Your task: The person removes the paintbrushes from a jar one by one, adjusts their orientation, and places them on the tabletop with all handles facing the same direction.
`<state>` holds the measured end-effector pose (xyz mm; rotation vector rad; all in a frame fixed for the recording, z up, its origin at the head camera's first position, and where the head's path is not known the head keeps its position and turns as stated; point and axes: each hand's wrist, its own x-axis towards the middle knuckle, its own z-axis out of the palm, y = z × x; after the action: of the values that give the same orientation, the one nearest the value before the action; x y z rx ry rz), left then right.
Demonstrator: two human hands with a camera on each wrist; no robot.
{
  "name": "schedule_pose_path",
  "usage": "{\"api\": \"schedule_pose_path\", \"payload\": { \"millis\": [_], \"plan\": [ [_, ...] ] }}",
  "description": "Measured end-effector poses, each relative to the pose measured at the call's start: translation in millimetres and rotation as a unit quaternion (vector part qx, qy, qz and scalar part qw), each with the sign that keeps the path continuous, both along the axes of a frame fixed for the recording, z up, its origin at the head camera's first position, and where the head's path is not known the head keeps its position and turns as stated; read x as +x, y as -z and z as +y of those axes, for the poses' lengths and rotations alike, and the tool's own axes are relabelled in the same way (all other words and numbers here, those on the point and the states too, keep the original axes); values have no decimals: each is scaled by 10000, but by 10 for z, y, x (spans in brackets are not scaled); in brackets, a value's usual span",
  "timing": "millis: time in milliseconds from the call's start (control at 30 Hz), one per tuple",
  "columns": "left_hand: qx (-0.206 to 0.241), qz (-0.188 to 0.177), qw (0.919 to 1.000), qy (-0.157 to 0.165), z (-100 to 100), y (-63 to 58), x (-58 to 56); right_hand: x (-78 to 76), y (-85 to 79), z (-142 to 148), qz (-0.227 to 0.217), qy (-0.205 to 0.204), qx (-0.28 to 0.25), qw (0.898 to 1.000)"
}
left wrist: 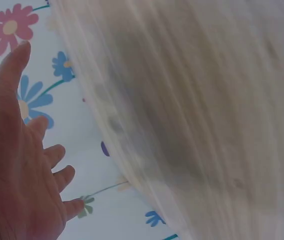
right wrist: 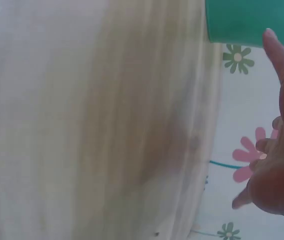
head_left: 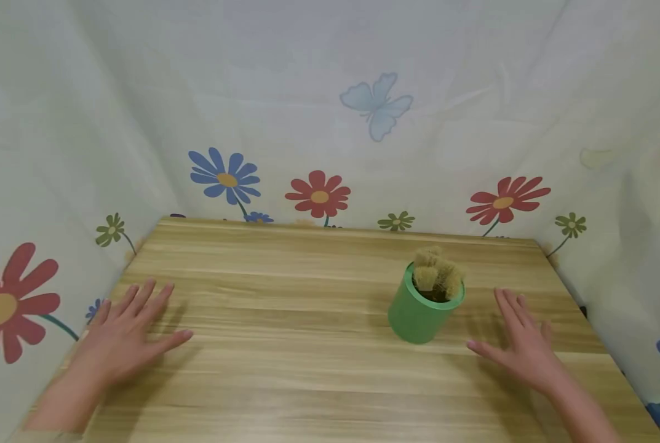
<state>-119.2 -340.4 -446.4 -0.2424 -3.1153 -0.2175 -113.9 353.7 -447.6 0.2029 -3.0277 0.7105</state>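
A green cylindrical pot (head_left: 418, 317) stands on the wooden table, right of the middle. Out of its top rise tan, fuzzy, cactus-like tufts (head_left: 437, 274), with dark brown filling around them. My right hand (head_left: 526, 347) hovers just right of the pot, fingers spread and holding nothing; in the right wrist view the thumb overlaps the green wall of the pot (right wrist: 247, 22). Over the table's left side is my left hand (head_left: 122, 344), its fingers spread and thumb pointing inward. No object lies in the left palm (left wrist: 19, 175) in the left wrist view.
The light wood-grain table (head_left: 285, 344) reaches back to a white cloth (head_left: 285, 74) printed with flowers and a butterfly. This cloth also borders the table on the left and right. A small dark object (head_left: 583, 311) sits at the right edge.
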Motion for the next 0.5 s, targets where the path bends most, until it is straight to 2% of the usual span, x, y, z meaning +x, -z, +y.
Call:
{"api": "schedule_pose_path", "payload": {
  "millis": [267, 500],
  "plan": [
    [316, 10, 9988, 361, 282, -143, -115, -138, -170, -144, -330, -245, -1025, 9939],
    [184, 43, 9966, 796, 625, -378, -228, -206, -240, -253, -128, -454, -1940, 9799]
  ]
}}
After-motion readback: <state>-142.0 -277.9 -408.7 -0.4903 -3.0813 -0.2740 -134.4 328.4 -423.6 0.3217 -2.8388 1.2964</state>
